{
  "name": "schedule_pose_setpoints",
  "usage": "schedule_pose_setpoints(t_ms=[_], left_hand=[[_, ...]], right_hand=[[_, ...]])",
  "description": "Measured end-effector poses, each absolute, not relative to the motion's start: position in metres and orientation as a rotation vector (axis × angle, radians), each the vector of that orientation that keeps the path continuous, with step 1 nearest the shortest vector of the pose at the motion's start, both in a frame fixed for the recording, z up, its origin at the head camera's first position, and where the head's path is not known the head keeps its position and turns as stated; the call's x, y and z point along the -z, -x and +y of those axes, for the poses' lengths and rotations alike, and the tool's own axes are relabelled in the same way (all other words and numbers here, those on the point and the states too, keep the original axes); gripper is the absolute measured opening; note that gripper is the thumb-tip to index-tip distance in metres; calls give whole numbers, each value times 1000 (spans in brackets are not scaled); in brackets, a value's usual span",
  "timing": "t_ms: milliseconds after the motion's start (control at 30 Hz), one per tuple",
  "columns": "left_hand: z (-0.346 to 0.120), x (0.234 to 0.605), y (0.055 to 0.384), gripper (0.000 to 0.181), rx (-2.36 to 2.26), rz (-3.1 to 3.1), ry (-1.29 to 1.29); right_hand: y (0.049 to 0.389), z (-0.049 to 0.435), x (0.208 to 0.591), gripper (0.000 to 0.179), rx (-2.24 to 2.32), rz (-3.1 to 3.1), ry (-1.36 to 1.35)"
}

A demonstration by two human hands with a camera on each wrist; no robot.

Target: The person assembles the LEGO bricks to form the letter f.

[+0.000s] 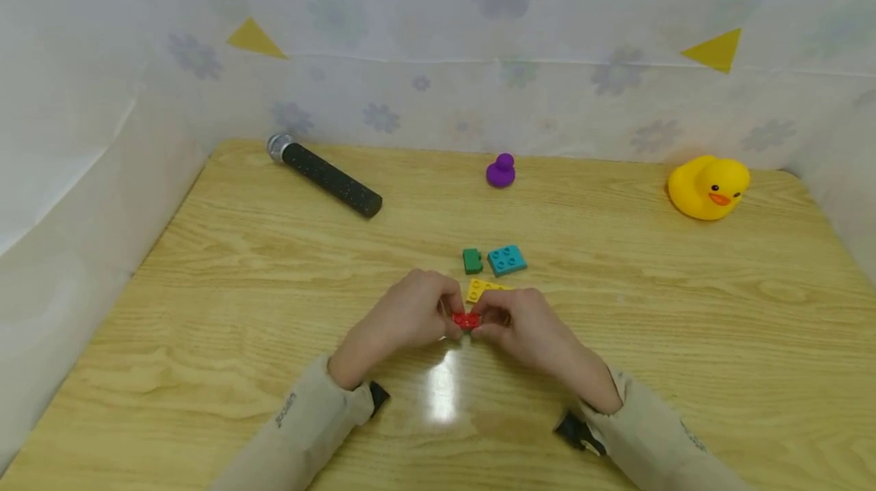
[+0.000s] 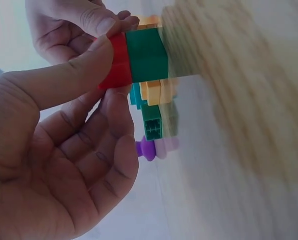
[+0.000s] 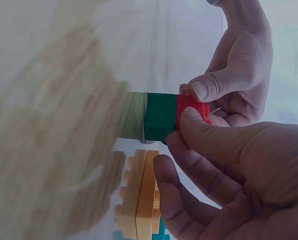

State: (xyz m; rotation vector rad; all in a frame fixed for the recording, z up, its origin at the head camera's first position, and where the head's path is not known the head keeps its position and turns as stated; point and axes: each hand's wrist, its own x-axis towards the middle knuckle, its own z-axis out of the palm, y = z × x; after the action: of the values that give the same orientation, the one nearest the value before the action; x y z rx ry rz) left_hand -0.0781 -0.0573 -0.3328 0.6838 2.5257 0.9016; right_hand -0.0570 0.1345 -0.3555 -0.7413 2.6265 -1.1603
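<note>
A red toy brick (image 1: 467, 320) with studs on top sits on a green toy brick (image 2: 148, 55) standing on the table. My left hand (image 1: 411, 312) pinches the red brick from the left, its thumb against the near face. From the other side my right hand (image 1: 530, 327) pinches the same brick between thumb and fingers. Just behind the hands lies a yellow toy brick (image 1: 477, 291), partly hidden by the right hand. Beyond it are a second green brick (image 1: 472, 261), tipped on its side, and a blue brick (image 1: 508, 260) with its studs up.
A black microphone (image 1: 331, 178) lies at the back left of the wooden table (image 1: 226, 308). A small purple duck (image 1: 502, 172) stands at the back middle, a larger yellow duck (image 1: 708, 188) at the back right. Flowered cloth (image 1: 424, 35) hangs behind the table.
</note>
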Motion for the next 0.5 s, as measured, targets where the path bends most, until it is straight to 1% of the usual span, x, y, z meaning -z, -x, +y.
schedule_pose_setpoints(t_ms=[167,367,500], left_hand=[[-58,331,78,18,-874,2533,-713],[-67,332,82,16,-848,2495,-864],[-68,332,83,16,-836,2520,-861]], right_hand=[[57,136,356,10,1184,2611,739],[57,135,357,9,1119,2631,781],[57,135,357,10,1077,2655,791]])
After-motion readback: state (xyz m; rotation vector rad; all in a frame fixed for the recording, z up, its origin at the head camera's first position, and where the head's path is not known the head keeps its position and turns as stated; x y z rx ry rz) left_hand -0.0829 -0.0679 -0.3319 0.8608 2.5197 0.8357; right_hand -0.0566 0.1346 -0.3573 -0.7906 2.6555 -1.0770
